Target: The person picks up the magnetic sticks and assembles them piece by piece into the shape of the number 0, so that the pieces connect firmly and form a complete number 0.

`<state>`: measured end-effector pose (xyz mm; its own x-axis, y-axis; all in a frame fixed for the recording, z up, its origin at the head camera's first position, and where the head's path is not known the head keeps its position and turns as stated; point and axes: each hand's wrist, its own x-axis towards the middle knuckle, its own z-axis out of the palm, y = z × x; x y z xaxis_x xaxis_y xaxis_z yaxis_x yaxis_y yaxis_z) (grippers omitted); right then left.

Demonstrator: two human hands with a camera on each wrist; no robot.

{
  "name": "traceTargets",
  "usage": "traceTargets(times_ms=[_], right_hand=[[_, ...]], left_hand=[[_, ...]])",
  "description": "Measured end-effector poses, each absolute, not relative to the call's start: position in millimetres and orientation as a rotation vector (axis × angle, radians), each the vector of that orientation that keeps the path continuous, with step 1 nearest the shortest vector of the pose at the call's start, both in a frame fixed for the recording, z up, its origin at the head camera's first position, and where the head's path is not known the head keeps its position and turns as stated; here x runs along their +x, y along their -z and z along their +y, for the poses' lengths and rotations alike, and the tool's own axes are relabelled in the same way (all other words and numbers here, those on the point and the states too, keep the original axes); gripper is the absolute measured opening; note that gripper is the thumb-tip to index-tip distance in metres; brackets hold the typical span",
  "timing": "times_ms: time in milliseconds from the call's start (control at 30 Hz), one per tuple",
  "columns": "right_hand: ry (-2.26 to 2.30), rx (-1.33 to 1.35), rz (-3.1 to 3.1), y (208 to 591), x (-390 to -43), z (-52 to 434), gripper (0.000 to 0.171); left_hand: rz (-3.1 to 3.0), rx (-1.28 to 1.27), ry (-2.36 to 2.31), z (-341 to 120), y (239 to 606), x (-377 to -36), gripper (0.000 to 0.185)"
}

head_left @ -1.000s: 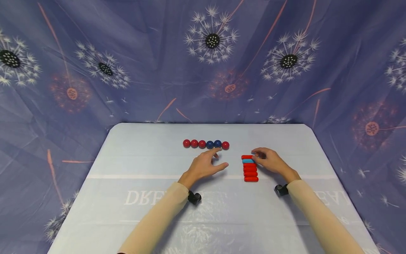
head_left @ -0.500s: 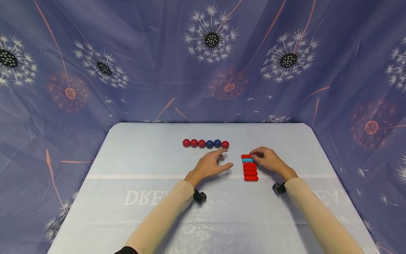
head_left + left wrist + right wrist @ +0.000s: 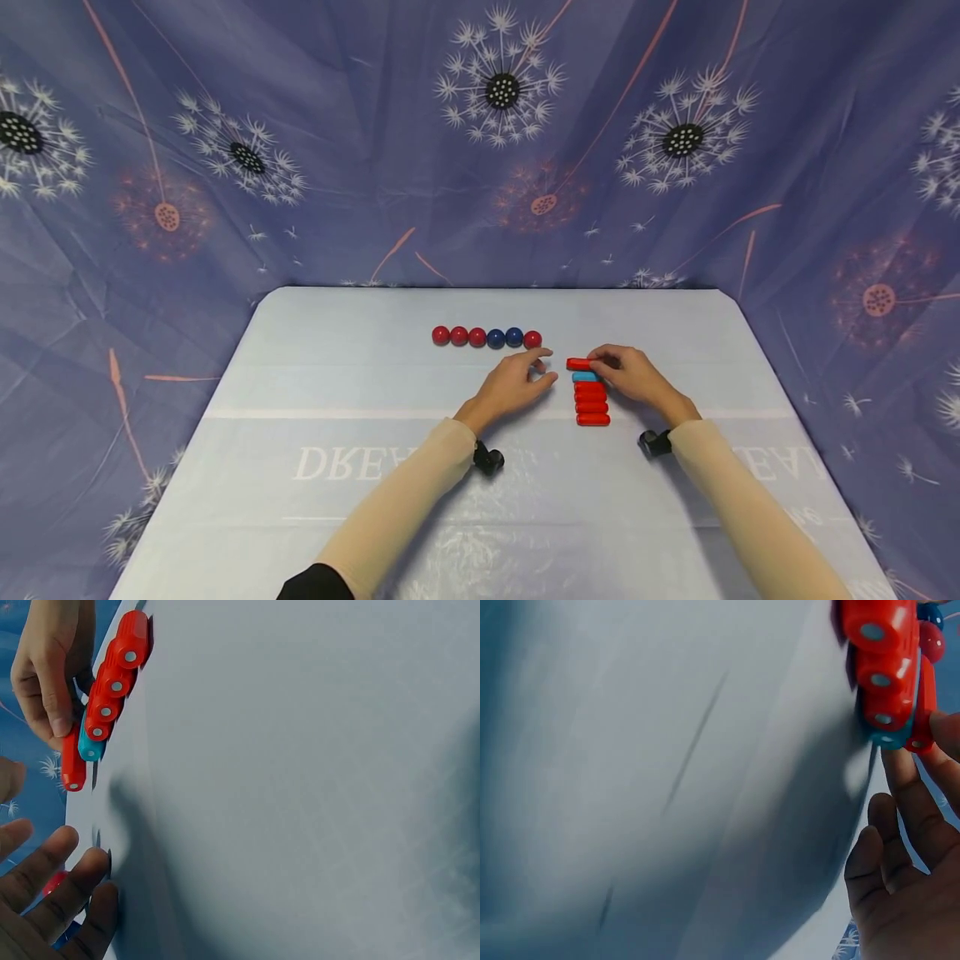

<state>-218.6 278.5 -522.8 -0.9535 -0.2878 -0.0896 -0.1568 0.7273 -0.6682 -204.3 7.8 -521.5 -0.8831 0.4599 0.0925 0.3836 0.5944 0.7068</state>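
A column of short red sticks [image 3: 592, 407] lies on the pale table [image 3: 360, 392], with one light blue stick [image 3: 586, 377] at its far end. My right hand [image 3: 597, 364] pinches one more red stick [image 3: 577, 364] by its end, just beyond the blue one. In the left wrist view that red stick [image 3: 73, 761] shows below the right hand [image 3: 45, 675], a little apart from the blue stick [image 3: 90, 746]. My left hand [image 3: 543, 371] hovers to the left of the sticks, fingers relaxed and empty.
A row of several red and blue balls [image 3: 486, 337] lies beyond my left hand, the nearest red ball [image 3: 532, 338] close to its fingertips. Patterned purple cloth [image 3: 480, 142] hangs around the table's far and side edges.
My left hand has moved right, toward the sticks. The right hand has shifted the far red stick slightly away from the blue one.
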Motion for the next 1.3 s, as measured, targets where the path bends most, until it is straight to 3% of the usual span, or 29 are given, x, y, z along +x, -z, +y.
traceTargets(times_ms=[600, 1100, 1300], right_hand=[[1.157, -0.443, 2.729, 510, -208, 253, 0.025], [1.173, -0.490, 2.784, 507, -199, 233, 0.026], [1.182, -0.527, 2.791, 507, -198, 223, 0.023]], left_hand=[[2.776, 0.698, -1.272, 27, 530, -208, 0.035], [2.682, 0.640, -1.504, 8, 525, -200, 0.021], [2.711, 0.621, -1.443, -3, 517, -196, 0.023]])
